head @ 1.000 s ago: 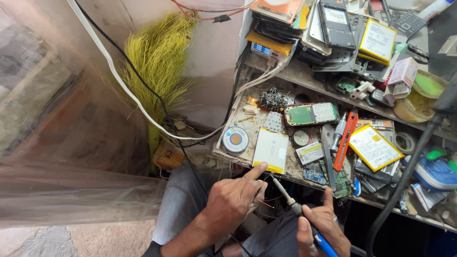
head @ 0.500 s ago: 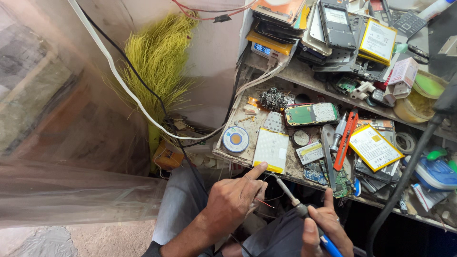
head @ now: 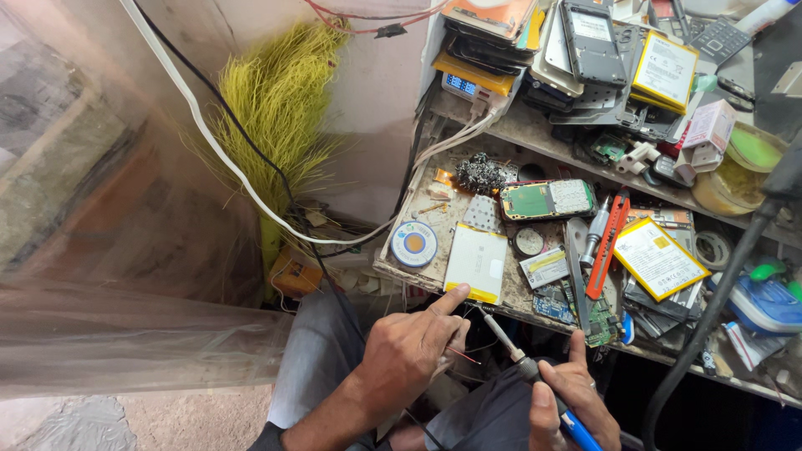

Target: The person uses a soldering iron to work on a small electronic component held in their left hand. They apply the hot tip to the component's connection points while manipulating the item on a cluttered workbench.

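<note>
Low in frame, my right hand (head: 572, 401) clamps the soldering iron (head: 522, 363) by its blue grip: light, stiff, hot-tipped. Left hand (head: 409, 355) fingers curl, pinching thin red wire (head: 462, 357), flimsy.

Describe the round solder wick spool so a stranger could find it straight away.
Start at the cluttered workbench and go to its near left corner. The solder wick spool lies flat there, just left of the pale rectangular battery pack. It is the only blue-rimmed white disc with an orange centre.
</note>
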